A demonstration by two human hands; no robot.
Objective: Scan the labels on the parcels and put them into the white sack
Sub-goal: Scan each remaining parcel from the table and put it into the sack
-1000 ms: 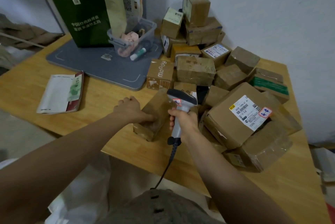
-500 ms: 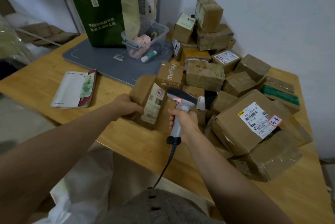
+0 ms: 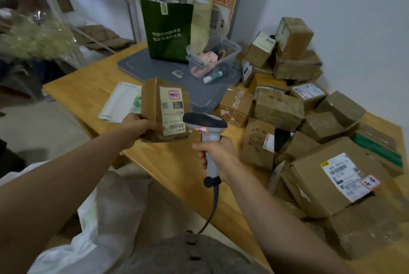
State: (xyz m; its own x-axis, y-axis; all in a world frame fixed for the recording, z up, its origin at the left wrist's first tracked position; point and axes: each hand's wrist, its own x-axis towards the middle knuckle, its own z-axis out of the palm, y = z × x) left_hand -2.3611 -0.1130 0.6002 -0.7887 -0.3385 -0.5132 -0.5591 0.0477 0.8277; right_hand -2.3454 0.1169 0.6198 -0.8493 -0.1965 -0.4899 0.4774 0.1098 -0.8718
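The wooden bench [image 3: 88, 85] runs out of view on the right. Below its near edge, the white sack [image 3: 110, 207] is partly hidden by the left arm. A pile of parcels [image 3: 309, 118] covers the bench's right end. Above the bench's near edge, the left hand [image 3: 137, 124] grips one parcel [image 3: 150, 105]. Its label [image 3: 171, 112] faces the camera with blurred print, and the fingers are hidden behind it. The right hand's [image 3: 218, 154] fingers wrap the scanner [image 3: 205, 125] handle.

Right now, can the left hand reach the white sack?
Probably yes: the left hand grips a parcel, and the sack lies low beside the table, under that forearm, with nothing visibly between.
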